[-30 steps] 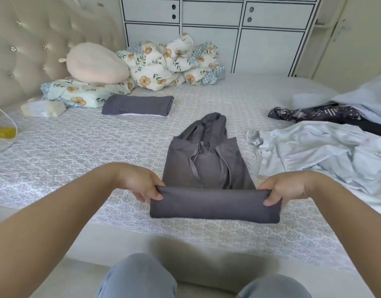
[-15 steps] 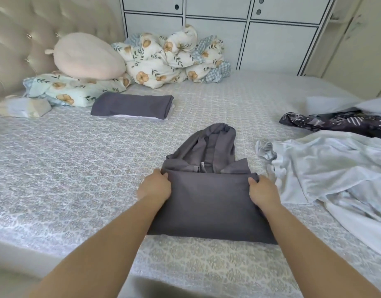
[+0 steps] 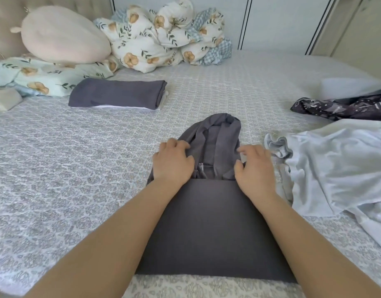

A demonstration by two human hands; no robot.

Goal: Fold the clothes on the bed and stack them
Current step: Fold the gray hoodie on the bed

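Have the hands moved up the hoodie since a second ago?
Yes. The left hand and right hand went from the hoodie's near hem toward its hood.

Soft, even daylight; faint shadows; wide-angle bending at edges.

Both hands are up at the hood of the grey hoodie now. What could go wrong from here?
1. The hood lies bunched and off-centre; folded as it is, the grey hoodie may come out lumpy.
2. The right hand works close to the ruffled edge of the pale blue garment, which might get caught up.
3. The left hand may shift the fold beneath.
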